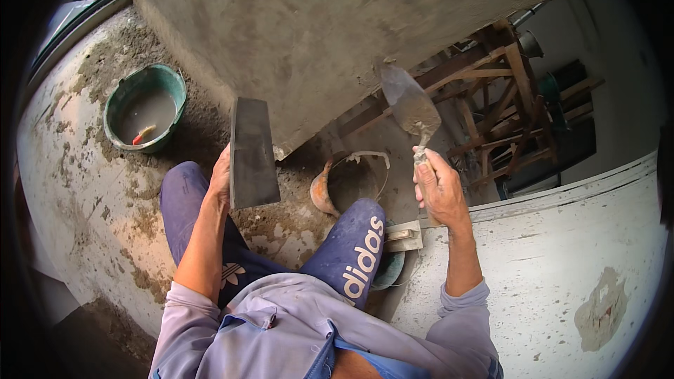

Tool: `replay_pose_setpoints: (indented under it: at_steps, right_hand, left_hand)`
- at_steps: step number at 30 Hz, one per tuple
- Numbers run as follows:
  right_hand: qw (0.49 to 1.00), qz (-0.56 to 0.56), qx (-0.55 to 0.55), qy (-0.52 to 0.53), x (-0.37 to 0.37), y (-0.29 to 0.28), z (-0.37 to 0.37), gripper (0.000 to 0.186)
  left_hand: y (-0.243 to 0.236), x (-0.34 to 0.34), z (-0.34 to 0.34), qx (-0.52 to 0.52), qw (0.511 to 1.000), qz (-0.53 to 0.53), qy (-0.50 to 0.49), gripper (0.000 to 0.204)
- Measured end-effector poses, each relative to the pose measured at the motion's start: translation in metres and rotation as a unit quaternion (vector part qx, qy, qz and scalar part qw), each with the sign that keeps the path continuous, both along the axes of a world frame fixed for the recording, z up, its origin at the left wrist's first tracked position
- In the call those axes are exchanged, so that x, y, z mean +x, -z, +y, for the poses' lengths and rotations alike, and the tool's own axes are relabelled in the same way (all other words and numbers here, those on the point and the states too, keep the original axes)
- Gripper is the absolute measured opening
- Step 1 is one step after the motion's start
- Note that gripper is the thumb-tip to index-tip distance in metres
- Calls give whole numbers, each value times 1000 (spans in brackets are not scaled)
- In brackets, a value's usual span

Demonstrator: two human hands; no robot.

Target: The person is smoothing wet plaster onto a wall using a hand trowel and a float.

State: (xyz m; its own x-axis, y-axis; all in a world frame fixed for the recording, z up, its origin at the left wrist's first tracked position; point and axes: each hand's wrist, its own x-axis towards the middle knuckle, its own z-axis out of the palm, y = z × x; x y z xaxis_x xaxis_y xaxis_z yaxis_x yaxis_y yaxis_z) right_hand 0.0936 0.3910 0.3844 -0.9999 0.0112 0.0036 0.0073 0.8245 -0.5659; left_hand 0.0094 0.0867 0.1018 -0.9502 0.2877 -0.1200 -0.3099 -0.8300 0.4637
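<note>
Grey plaster [309, 35], left hand [222, 177] gripping dark oblong float [255, 154], right hand [441, 189] gripping smeared trowel [413, 104]

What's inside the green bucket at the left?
The green bucket holds murky grey contents and a small red-and-pale object, possibly a brush. Anything beneath that murky surface is covered and unseen.

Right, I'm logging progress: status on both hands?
Left hand: holding dark rectangular board. Right hand: gripping trowel, blade outward. Green bucket at left, clear of both hands.
</note>
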Motion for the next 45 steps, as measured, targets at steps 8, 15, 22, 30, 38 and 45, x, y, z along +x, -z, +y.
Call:
replay_pose_setpoints:
  at_steps: [8,15,22,30,38,45]
  right_hand:
    - [996,4,-90,-22,3,13,7,44]
    - [993,79,-87,-6,1,-21,12,47]
    - [998,-39,47,-35,16,-9,-14,41]
    - [999,46,9,14,-7,-46,-21,46]
    - [990,2,-141,-2,-6,-1,0,55]
    - [992,-68,-105,-31,1,103,13,42]
  left_hand:
    - [11,0,2,7,1000,-3,-6,34]
    - [-5,3,4,28,999,-15,6,32]
    - [1,1,7,36,999,-13,-27,32]
    - [22,-1,5,81,997,-1,-21,37]
    - [37,-2,-1,109,992,-57,-23,37]
    - [33,3,-1,61,996,-57,-40,37]
